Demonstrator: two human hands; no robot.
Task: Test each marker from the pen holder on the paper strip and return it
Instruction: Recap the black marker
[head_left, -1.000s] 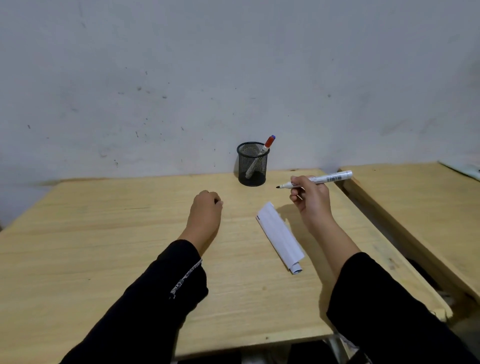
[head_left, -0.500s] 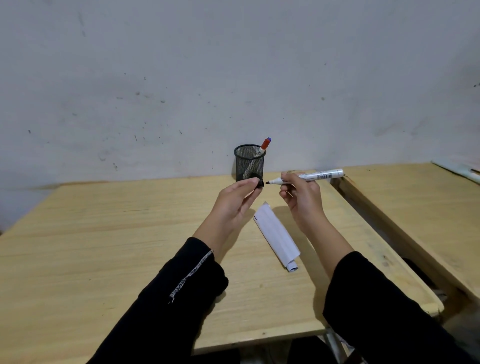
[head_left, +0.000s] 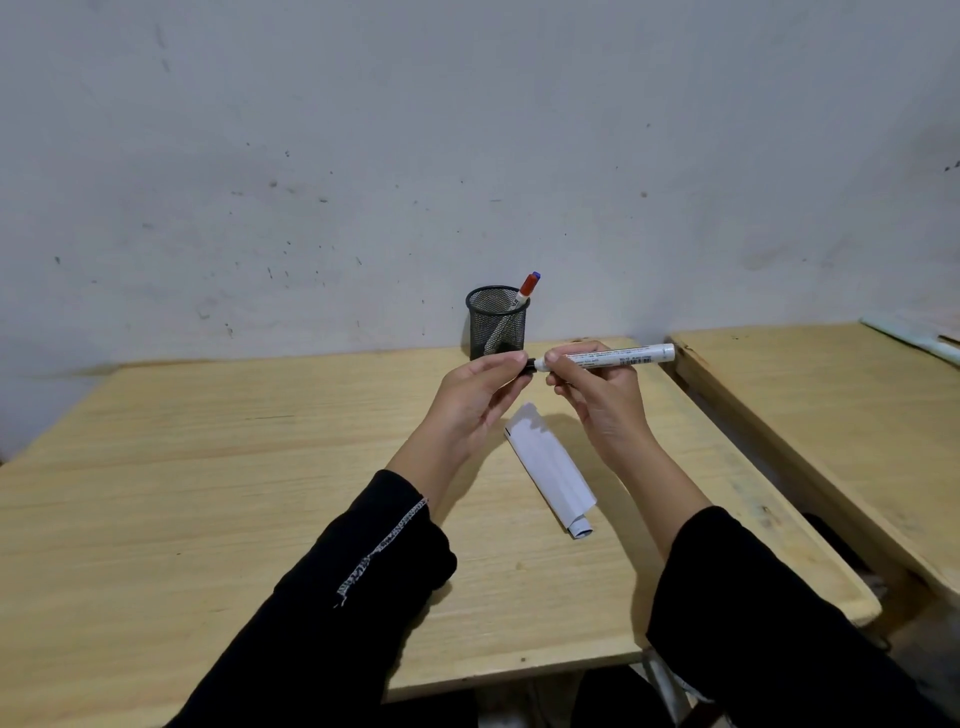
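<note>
My right hand (head_left: 602, 400) grips a white marker (head_left: 618, 358) held level above the table, tip pointing left. My left hand (head_left: 472, 400) pinches the marker's black cap (head_left: 530, 365), which sits over the tip. Below my hands lies the white paper strip (head_left: 550, 467), partly rolled at its near end, with a short black mark at its far left corner. The black mesh pen holder (head_left: 497, 322) stands at the back edge of the table by the wall, with a red-capped marker (head_left: 527, 288) leaning out of it.
The wooden table (head_left: 208, 493) reaches the grey wall at the back. A second wooden table (head_left: 831, 405) stands close on the right, with a narrow gap between them. A pale object (head_left: 914, 338) lies at its far right corner.
My left hand has risen from the table and carried the black cap to the marker's tip. My right hand has lowered the marker slightly toward the left hand.
</note>
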